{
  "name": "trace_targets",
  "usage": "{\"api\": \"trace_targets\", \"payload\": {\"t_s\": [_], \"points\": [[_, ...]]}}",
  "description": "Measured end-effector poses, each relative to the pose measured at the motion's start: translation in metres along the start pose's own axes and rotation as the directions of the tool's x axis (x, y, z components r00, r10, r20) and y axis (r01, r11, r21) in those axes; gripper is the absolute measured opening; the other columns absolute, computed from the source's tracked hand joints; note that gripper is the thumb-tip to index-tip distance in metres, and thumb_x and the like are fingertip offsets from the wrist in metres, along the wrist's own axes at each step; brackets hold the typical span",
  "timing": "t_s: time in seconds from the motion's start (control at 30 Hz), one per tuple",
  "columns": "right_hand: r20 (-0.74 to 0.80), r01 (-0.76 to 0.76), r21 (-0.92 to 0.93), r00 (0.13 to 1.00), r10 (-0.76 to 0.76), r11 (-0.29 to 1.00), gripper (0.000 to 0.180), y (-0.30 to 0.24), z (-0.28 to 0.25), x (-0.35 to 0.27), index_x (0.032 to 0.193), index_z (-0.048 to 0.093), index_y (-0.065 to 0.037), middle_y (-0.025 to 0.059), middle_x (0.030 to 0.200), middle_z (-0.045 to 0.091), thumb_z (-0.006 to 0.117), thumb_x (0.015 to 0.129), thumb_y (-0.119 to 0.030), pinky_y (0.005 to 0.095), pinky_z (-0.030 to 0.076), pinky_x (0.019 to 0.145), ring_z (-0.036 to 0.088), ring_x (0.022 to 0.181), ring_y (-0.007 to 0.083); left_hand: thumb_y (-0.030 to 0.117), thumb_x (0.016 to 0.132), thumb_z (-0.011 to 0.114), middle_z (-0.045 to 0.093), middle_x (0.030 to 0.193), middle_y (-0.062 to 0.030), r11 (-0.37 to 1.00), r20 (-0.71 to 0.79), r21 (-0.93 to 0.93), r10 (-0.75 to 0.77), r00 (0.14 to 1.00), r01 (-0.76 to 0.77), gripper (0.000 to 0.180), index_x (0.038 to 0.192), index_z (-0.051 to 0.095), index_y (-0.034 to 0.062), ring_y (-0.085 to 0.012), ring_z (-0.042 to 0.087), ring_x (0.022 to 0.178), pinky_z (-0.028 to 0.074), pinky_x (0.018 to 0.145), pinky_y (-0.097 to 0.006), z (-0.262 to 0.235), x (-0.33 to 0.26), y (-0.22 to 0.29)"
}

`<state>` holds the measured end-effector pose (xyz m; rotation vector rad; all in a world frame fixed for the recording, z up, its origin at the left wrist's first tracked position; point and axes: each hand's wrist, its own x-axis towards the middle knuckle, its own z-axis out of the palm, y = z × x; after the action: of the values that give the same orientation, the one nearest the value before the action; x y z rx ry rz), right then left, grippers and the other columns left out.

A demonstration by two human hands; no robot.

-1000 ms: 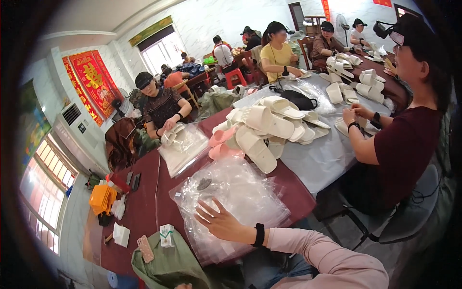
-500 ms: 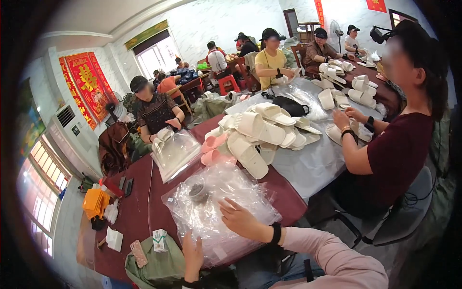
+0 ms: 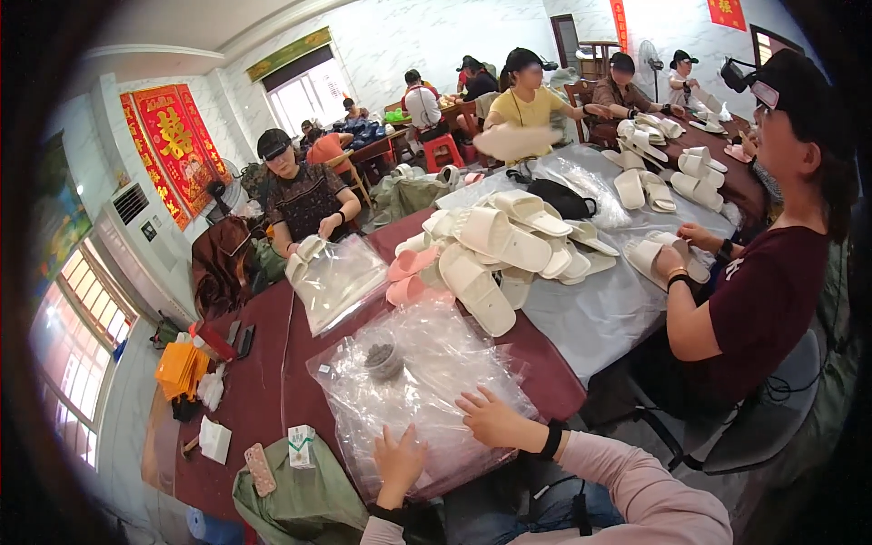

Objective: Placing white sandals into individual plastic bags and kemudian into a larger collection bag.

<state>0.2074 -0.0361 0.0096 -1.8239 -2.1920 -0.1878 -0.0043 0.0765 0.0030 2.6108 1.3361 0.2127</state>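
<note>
A stack of clear plastic bags [image 3: 427, 363] lies before me at the table's near edge. Both my hands rest on or just over it, fingers spread, holding nothing. My left hand [image 3: 400, 461] is at the stack's near left part, and my right hand [image 3: 491, 416] at its right side. On the far left part of the bags stands a small clear tub [image 3: 382, 361] of dark grey stuff. Just beyond the bags, pink slippers [image 3: 411, 272] lie beside a heap of cream slippers [image 3: 500, 241].
Across the table a person [image 3: 309, 195] handles a slipper over more clear bags [image 3: 341, 282]. At right a person in dark red [image 3: 763, 272] holds cream slippers. A phone [image 3: 260, 468], a small white-and-green box [image 3: 301, 447] and green cloth [image 3: 300, 500] lie at my left.
My left hand has moved right and up onto the bags. My right hand has shifted right, fingers spreading. The person across has lowered the slipper toward the bags.
</note>
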Motion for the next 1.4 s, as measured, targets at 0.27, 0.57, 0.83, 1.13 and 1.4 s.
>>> {"api": "trace_targets", "payload": {"t_s": [0.27, 0.57, 0.83, 1.13, 1.4], "points": [[0.012, -0.052, 0.007, 0.999, 0.052, 0.999, 0.029, -0.004, 0.017, -0.007, 0.096, 0.061, -0.005, 0.0221, 0.128, 0.046, 0.06, 0.073, -0.023, 0.0492, 0.033, 0.099, 0.042, 0.12, 0.0386, 0.047, 0.081, 0.055, 0.019, 0.144, -0.0256, 0.999, 0.083, -0.02, -0.034, 0.996, 0.035, 0.053, 0.13, 0.047, 0.0273, -0.0497, 0.018, 0.13, 0.017, 0.102, -0.061, -0.006, -0.003, 0.002], [0.007, -0.024, 0.068, 1.0, 0.023, 0.997, 0.055, -0.01, 0.012, -0.01, 0.125, 0.048, -0.009, 0.0194, 0.126, 0.048, 0.054, 0.083, -0.044, 0.0463, 0.038, 0.094, 0.046, 0.115, 0.0385, 0.045, 0.08, 0.055, 0.021, 0.143, -0.0265, 0.998, 0.107, -0.006, -0.058, 0.993, 0.059, 0.053, 0.128, 0.049, 0.0235, -0.05, 0.018, 0.13, 0.011, 0.103, -0.063, -0.011, 0.002, -0.002], [0.015, -0.139, 0.317, 0.99, 0.142, 0.938, 0.06, -0.005, 0.022, -0.001, 0.131, 0.044, -0.017, 0.0163, 0.126, 0.048, 0.051, 0.083, -0.052, 0.0429, 0.036, 0.095, 0.046, 0.114, 0.035, 0.044, 0.079, 0.056, 0.029, 0.139, -0.0253, 0.991, 0.012, 0.129, -0.024, 1.0, 0.022, 0.051, 0.125, 0.051, 0.0213, -0.0483, 0.019, 0.13, 0.011, 0.101, -0.065, -0.021, 0.002, 0.002], [-0.175, -0.219, 0.026, 0.96, 0.22, 0.975, 0.062, -0.014, 0.036, -0.005, 0.135, 0.039, -0.021, 0.0191, 0.142, 0.028, 0.05, 0.083, -0.052, 0.0606, 0.016, 0.103, 0.022, 0.132, 0.0416, 0.042, 0.073, 0.066, 0.019, 0.142, -0.0275, 0.999, -0.236, -0.002, 0.038, 0.971, -0.04, 0.075, 0.137, 0.034, 0.0183, -0.0496, 0.018, 0.129, 0.018, 0.099, -0.064, -0.051, 0.062, 0.008], [-0.084, -0.332, 0.045, 0.938, 0.335, 0.942, 0.063, -0.018, 0.042, -0.006, 0.139, 0.034, -0.024, 0.0255, 0.142, 0.024, 0.044, 0.085, -0.055, 0.063, 0.014, 0.102, 0.019, 0.132, 0.0464, 0.054, 0.064, 0.073, 0.006, 0.142, -0.035, 0.999, -0.132, -0.004, -0.04, 0.99, 0.04, 0.097, 0.142, 0.022, 0.0293, -0.0531, 0.012, 0.13, 0.019, 0.101, -0.062, -0.038, 0.119, 0.005]]}}
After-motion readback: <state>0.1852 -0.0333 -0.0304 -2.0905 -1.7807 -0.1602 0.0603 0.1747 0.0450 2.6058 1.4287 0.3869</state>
